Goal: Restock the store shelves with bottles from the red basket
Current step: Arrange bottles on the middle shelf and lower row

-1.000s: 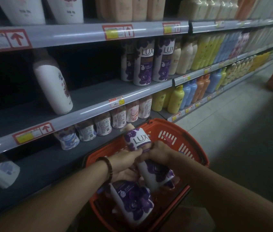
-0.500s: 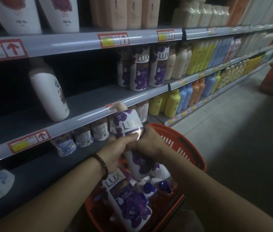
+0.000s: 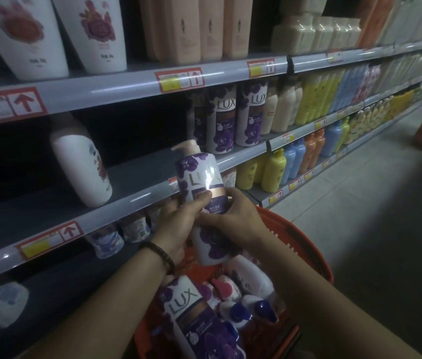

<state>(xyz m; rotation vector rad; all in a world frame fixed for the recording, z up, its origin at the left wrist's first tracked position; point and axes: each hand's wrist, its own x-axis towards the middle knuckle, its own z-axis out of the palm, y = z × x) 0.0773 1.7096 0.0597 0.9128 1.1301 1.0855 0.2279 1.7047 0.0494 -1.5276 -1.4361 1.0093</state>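
Both hands (image 3: 204, 224) grasp the purple bottle (image 3: 202, 193) mid-body; it looks heavy, stiff and glossy-slick, so hold its waist.

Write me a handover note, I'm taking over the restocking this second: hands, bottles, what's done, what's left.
Left hand: grips the held Lux bottle low on its body.
Right hand: grips the same bottle from the other side.
The bottle is upright, above the red basket, in front of the middle shelf.
Done: a row of Lux bottles stands on that shelf, further right.
Left: set the held bottle down, probably beside that row. A second Lux bottle and blue-capped bottles lie in the basket.
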